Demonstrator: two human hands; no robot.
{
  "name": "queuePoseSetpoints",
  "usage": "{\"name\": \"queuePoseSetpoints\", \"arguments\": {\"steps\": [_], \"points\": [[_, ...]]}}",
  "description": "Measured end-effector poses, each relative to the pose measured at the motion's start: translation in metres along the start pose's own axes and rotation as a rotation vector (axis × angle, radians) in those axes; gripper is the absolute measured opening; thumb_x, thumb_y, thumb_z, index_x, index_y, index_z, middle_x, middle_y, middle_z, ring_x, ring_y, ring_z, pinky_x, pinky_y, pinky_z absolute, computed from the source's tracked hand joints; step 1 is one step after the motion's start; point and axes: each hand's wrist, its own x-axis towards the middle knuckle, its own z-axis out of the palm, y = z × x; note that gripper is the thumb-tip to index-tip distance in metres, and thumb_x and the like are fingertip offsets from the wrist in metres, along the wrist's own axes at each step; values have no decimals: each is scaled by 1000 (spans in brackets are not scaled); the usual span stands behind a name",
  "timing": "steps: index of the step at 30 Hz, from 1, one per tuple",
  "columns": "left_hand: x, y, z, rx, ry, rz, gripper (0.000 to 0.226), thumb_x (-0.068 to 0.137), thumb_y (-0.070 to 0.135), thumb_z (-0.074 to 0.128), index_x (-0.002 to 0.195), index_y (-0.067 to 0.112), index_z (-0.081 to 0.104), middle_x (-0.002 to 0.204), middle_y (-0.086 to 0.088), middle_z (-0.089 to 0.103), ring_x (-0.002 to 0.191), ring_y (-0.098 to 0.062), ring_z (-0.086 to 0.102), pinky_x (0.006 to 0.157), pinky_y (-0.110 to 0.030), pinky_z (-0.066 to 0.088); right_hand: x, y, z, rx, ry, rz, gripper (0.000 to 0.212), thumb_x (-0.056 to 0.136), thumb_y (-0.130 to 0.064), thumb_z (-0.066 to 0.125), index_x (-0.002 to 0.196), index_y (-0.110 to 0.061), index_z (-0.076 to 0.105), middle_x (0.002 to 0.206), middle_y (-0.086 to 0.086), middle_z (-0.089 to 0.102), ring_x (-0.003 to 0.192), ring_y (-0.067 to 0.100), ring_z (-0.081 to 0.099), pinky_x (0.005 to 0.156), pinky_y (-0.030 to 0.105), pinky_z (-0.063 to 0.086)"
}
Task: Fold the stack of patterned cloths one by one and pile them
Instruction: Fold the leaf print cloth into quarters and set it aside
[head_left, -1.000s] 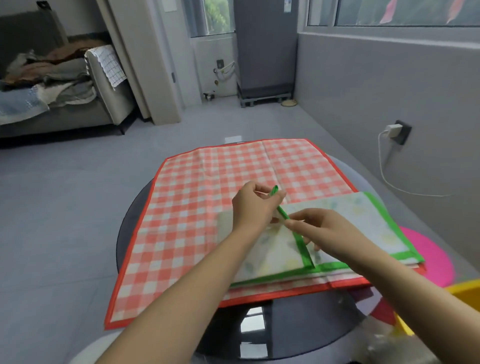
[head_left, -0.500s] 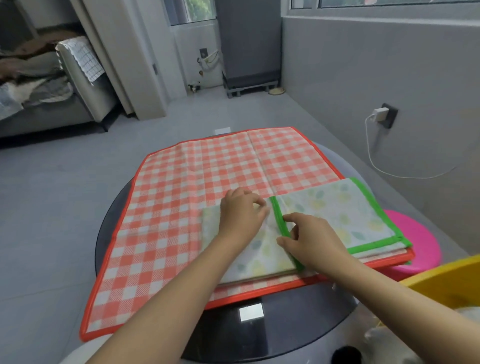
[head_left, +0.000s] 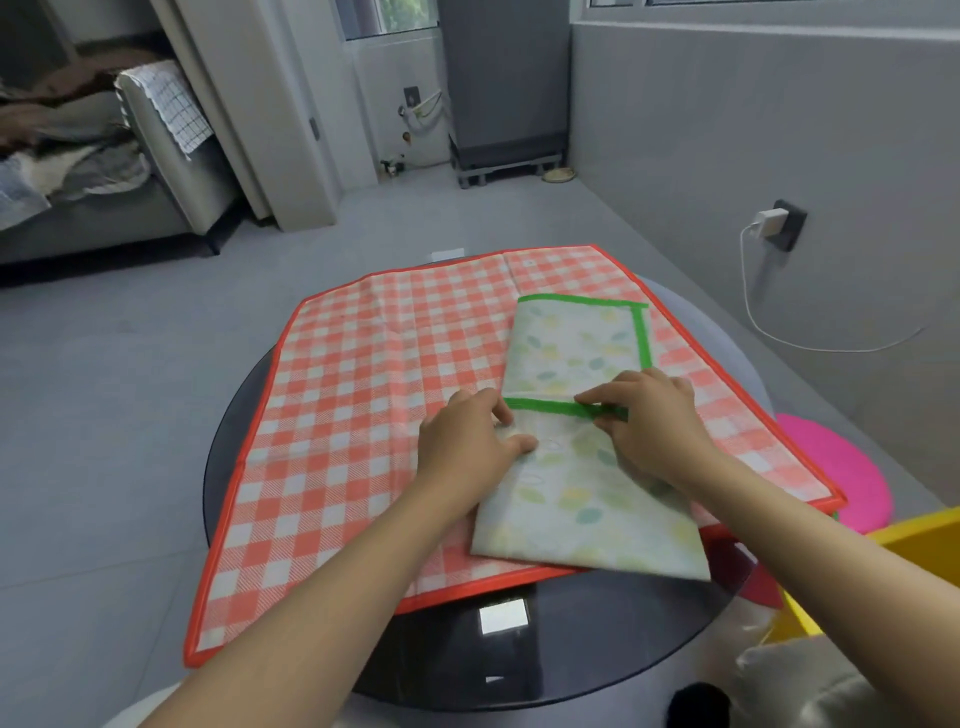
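Covering a round dark table (head_left: 291, 395) (grey floor (head_left: 104, 415) around), checked cloth (head_left: 363, 415); hands' grips seemingly unclear.

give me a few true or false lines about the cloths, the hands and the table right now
1. The green-edged leaf-print cloth lies on the red checked cloth. True.
2. The table is white and square. False: it is dark, glossy and round.
3. The right hand touches the cloth's green border. True.
4. The left hand is lifted clear of the cloths. False: it rests on the leaf-print cloth.
5. A pink round cushion sits right of the table. True.
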Motion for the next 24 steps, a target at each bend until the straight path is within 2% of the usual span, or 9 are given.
{"name": "queuePoseSetpoints", "arguments": {"steps": [3, 6, 9, 11, 12, 14, 17, 21, 24], "points": [[-4, -1, 6, 53, 12, 54, 37, 87, 44, 61, 117, 24, 53, 121, 1, 45, 112, -18, 44, 95, -31, 38, 6, 5, 2, 12, -18, -65, 26, 93, -25, 55, 116, -34, 64, 104, -5, 63, 99, 18, 45, 80, 29, 22], [-8, 1, 13, -25, -71, 201, 50, 97, 33, 47, 143, 19, 35, 154, -1, 17, 142, -19, 16, 117, -34, 17, 6, 6, 3, -51, -7, -134, 27, 93, -28, 54, 117, -33, 64, 101, -2, 62, 96, 20, 47, 79, 30, 23], [-9, 1, 22, 78, -224, 291, 56, 102, 37, 28, 152, 21, 10, 160, 4, -6, 146, -11, -11, 116, -28, -6, 0, 5, 7, -156, 43, -179, 25, 91, -23, 57, 114, -28, 67, 94, 3, 62, 93, 28, 54, 79, 35, 30], [-8, -1, 26, 172, -256, 292, 57, 102, 41, 20, 152, 24, 0, 159, 4, -13, 144, -9, -19, 114, -27, -12, -6, 3, 10, -238, 70, -219, 28, 89, -18, 59, 116, -21, 66, 106, 7, 66, 102, 33, 58, 88, 41, 38], [-8, -2, 27, 203, -260, 289, 57, 101, 42, 18, 151, 25, -3, 158, 4, -16, 143, -9, -20, 113, -27, -14, -10, 0, 10, -240, 34, -215, 33, 92, -20, 54, 124, -18, 60, 121, 9, 62, 116, 32, 53, 99, 42, 37], [-8, -1, 28, 240, -268, 284, 57, 101, 43, 16, 151, 25, -5, 158, 4, -18, 143, -9, -22, 113, -28, -15, -24, -8, 11, -171, -82, -161, 52, 97, -36, 29, 142, -14, 36, 150, 3, 34, 140, 21, 28, 115, 34, 17], [-8, -1, 29, 261, -273, 279, 57, 101, 42, 15, 151, 24, -8, 157, 3, -20, 143, -10, -22, 114, -29, -15, -42, -6, 14, -143, -240, -93, 83, 77, -60, -10, 149, -19, 2, 156, -8, -4, 143, 6, -8, 116, 25, -7], [-8, -2, 28, 249, -265, 271, 60, 101, 44, 16, 151, 22, -9, 157, 3, -21, 143, -9, -22, 115, -27, -14, -45, 0, 8, -201, -313, 1, 66, 95, -54, 6, 149, -20, -8, 157, -4, -13, 142, 6, -16, 116, 26, -11], [-8, -2, 27, 214, -226, 277, 61, 101, 44, 19, 152, 17, -3, 159, 3, -13, 145, -8, -14, 115, -25, -11, -46, -1, 2, -288, -303, 96, 66, 96, -50, 8, 149, -13, -7, 157, 3, -11, 144, 14, -15, 116, 31, -13]]}}
